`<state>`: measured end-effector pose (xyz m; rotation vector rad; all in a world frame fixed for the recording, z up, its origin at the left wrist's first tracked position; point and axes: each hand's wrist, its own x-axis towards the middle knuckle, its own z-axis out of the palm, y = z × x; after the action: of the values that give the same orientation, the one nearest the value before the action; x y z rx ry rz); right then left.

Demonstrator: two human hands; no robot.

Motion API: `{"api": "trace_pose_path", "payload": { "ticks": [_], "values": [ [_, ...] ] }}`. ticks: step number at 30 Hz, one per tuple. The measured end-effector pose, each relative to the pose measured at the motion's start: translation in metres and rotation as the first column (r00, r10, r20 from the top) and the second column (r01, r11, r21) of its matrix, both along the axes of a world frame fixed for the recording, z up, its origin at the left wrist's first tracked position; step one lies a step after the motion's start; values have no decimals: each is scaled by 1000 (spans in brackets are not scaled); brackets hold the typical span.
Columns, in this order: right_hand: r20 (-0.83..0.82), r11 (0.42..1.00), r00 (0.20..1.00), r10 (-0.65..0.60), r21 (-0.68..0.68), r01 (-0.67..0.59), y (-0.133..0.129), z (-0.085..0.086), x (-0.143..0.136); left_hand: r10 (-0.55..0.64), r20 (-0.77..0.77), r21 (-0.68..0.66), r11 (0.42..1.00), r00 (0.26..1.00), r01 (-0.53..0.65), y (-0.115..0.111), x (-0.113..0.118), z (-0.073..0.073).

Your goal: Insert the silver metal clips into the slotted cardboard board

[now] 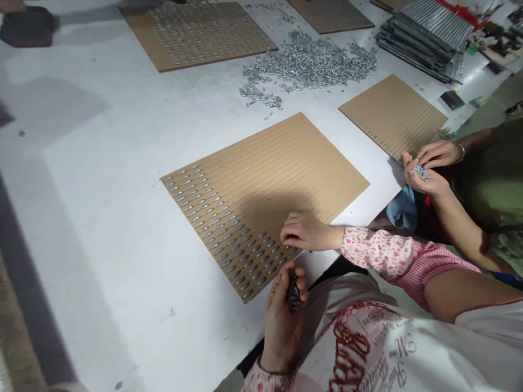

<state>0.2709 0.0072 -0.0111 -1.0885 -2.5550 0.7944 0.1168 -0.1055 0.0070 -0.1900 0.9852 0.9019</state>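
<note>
A brown board with parallel grooves (286, 158) lies on the white table. Rows of small grey spindle-shaped metal pieces (216, 225) sit along its left and lower edge. Palm up and fingers curled, my left hand (284, 321) holds a cluster of the same metal pieces (293, 296) just off the board's lower corner. Over the lower edge of the board, my right hand (304, 231) has its fingers drawn together and pointing down at the end of a row. What its fingertips pinch, if anything, is hidden.
Beyond the board is a loose heap of metal pieces (310, 60). A second grooved board (392, 114) lies at right, by a co-worker's hands (429, 169) with more pieces. A filled board (212, 35) and stacked grey trays (425, 38) are farther back.
</note>
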Motion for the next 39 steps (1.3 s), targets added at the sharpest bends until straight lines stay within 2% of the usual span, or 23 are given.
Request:
{"api": "trace_pose_path", "payload": {
  "ticks": [2,5,7,9,12,15,18,22,24,27,29,31,34,36,39],
  "values": [
    [32,999,999,1,52,-3,0,-2,-1,11,9,-29,1000,1000,-11,1,0,0],
    [62,996,998,-19,92,13,0,-3,-2,14,8,3,1000,1000,-14,3,-1,1],
    [21,996,999,-40,79,38,0,-1,-2,11,2,24,1000,1000,-11,3,-2,1],
    [-79,999,996,-34,8,35,-2,3,-1,5,6,30,1000,1000,-5,3,-2,0],
    [-193,989,977,91,-93,-111,-7,13,1,39,-11,59,998,999,-39,3,-1,-4],
    [-145,970,965,220,-73,-232,-11,22,2,114,-49,74,991,992,-110,4,0,-7],
    [-108,963,961,256,-55,-263,-12,25,2,140,-67,66,989,988,-135,5,1,-6],
    [-152,950,947,282,-90,-298,-12,23,2,160,-71,56,986,985,-156,7,0,-1],
    [-198,955,951,236,-136,-265,-10,22,3,140,-50,54,989,989,-137,7,-2,1],
    [-234,975,971,39,-204,-88,-5,21,7,42,-17,79,996,999,-40,5,-4,3],
    [-189,988,981,-41,-151,12,1,19,11,6,-3,97,995,1000,-6,4,-5,4],
    [-80,999,996,-29,-22,28,8,15,15,7,37,81,997,999,-10,3,-5,6],
    [98,993,995,1,118,-12,14,12,19,25,94,-50,999,995,-21,5,-6,9],
    [129,990,992,-6,139,-12,16,11,19,40,69,-143,989,997,-30,7,-7,10],
    [93,994,995,28,103,-37,16,10,15,62,46,-154,987,997,-54,7,-8,9]
  ]
}}
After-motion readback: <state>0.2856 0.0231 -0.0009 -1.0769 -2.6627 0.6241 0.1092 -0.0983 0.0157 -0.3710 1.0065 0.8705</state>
